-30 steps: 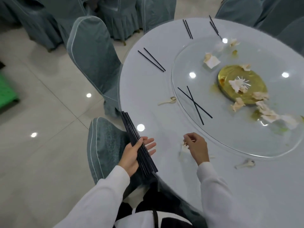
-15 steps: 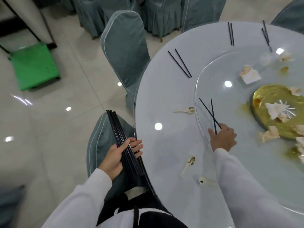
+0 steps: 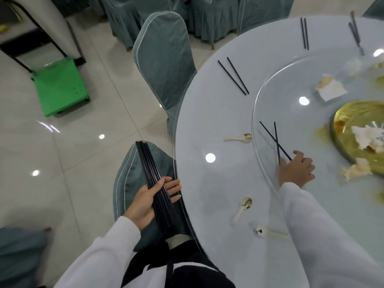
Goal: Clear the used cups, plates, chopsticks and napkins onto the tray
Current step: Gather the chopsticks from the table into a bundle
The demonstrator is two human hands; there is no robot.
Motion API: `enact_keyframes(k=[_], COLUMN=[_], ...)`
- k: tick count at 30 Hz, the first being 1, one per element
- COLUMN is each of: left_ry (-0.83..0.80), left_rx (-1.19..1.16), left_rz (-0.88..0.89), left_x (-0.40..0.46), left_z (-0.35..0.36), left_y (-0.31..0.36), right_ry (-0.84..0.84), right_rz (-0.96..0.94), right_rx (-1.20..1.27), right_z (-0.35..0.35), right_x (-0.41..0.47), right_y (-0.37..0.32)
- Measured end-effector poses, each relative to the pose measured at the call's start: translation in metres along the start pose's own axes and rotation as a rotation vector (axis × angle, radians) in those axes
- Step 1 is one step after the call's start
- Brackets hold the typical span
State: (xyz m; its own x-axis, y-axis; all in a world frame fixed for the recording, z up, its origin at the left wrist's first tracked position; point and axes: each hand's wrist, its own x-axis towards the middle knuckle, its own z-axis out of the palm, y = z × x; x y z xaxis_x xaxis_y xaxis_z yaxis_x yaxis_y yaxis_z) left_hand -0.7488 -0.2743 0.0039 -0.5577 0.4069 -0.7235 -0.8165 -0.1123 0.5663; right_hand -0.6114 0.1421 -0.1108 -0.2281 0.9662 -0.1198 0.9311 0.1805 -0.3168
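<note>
Head view, single frame. Round tabletop [image 3: 218, 113] w/ pale cover filled the right half; glass turntable [image 3: 291, 84] sat on it, gold centre disc [image 3: 353, 115] at far right.

L hand [image 3: 151, 199]: palm up off the tabletop edge, above a covered chair [image 3: 133, 183]. Grip loose, fingers nearly straight, thumb laid over a bundle of black chopsticks [image 3: 154, 183]. Bundle ran diagonally across the palm, far ends pointing away from the body.

R hand [image 3: 296, 169]: on the turntable near its rim, palm down. Fingertips touched the near ends of a crossed chopstick pair [image 3: 274, 140] lying on the glass. Grip partly curled; couldn't tell if the sticks were pinched or only touched.

Other chopsticks on the tabletop: one pair [image 3: 233, 76] just outside the turntable rim, one pair [image 3: 304, 33] at the far edge, one pair [image 3: 356, 32] far right, blurred.

Spoons, cream-coloured: one [image 3: 239, 138] left of the crossed pair, one [image 3: 243, 208] near the R sleeve, one [image 3: 270, 233] partly beside the sleeve.

Crumpled napkins on the glass: one [image 3: 330, 88] far side, one [image 3: 355, 169] by the gold disc, one [image 3: 367, 138] on the disc. Yellowish smears around the disc.

Floor: second covered chair [image 3: 164, 59] against the tabletop edge; green cart [image 3: 60, 86] at left, well apart.
</note>
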Motion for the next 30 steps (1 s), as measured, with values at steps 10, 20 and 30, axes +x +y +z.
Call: enact_keyframes(k=[10,20,30], left_ry=[-0.042,-0.064,-0.034], left_rx=[0.044,0.180,0.186], left_rz=[-0.008,0.061,0.033], left_x=[0.002,0.013,0.023], left_z=[0.027,0.066,0.080], left_y=[-0.018,-0.035,-0.061], right_ry=[0.048,-0.748,-0.799], right_rz=[0.025,-0.228,-0.239], right_rx=[0.148,0.766,0.797], right_z=[-0.011,-0.054,-0.042], right_x=[-0.003,-0.173,-0.233], right_y=[0.007,-0.059,-0.044])
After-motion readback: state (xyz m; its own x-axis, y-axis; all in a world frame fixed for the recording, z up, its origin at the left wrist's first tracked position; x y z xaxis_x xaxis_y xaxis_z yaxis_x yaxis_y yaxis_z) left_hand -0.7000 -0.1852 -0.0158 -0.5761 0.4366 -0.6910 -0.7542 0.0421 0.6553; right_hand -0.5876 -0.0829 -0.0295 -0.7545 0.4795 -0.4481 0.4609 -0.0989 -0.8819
